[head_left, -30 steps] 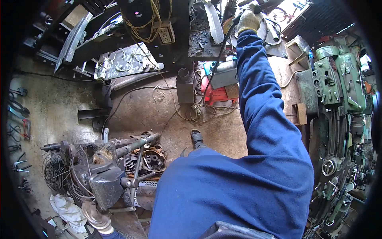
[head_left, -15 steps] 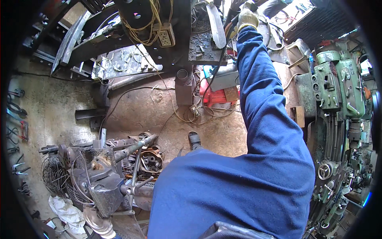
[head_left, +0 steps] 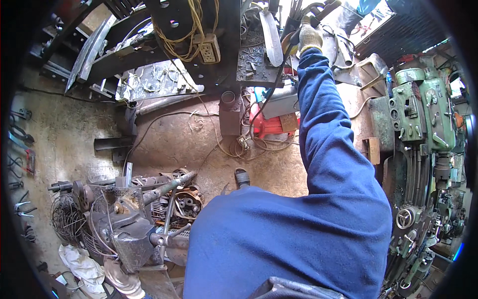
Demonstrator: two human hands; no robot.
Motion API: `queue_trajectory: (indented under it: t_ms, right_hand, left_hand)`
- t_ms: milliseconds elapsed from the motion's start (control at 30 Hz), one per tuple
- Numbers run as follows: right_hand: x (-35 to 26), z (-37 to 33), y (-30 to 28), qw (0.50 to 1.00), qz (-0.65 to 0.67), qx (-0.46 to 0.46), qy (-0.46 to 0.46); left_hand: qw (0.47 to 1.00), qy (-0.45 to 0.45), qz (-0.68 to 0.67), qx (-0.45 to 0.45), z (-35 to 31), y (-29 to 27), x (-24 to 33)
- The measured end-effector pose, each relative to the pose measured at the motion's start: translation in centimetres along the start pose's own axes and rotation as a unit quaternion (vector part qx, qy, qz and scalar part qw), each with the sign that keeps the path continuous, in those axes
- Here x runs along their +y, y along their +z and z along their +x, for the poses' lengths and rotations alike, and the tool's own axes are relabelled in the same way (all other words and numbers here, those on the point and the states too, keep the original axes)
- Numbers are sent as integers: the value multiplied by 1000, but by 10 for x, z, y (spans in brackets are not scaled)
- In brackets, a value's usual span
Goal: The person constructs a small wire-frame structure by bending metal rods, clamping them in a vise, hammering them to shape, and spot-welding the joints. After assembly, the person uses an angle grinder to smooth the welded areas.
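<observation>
My right arm in a blue sleeve stretches forward, with my right hand in a light knit glove at the far end of the workbench. Dark tools lie close around that hand; its fingertips blend into them, so its grip is unclear. Just left of it, a long curved grey metal piece lies on the bench. At the lower left, what looks like my left hand, gloved, hangs beside the bench vise. A white cloth is next to it. Its fingers do not show clearly.
A green milling machine stands on the right. Under the bench sits a red tool case among loose cables. Yellow cord hangs by a socket box. Metal parts and coiled wire lie near the vise; pliers are at far left.
My right hand has drawn back slightly toward me along the bench. The whole view has shifted a little, and the vise area looks the same.
</observation>
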State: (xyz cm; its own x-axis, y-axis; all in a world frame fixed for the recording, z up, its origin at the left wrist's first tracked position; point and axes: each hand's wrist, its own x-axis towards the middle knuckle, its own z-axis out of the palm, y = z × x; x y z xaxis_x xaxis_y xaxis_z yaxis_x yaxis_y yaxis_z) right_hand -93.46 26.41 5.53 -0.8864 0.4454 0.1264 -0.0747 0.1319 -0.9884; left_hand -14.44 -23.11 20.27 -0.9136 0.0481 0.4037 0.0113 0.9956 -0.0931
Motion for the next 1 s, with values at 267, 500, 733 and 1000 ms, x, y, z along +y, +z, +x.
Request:
queue_trajectory:
  t_ms: [267,500,733,1000]
  right_hand:
    - [-63,-62,-8,998,17,63,-7]
    - [-20,-107,-3,984,-84,85,-131]
    - [-22,-384,-40,980,89,-175,-45]
    - [-7,-586,-72,878,145,-455,-7]
  left_hand:
    - [1000,-11,23,-7,1,2,-3]
    - [999,-45,10,-28,-23,-10,4]
    - [997,-28,56,-50,8,-23,3]
    - [997,68,12,-24,9,-25,-17]
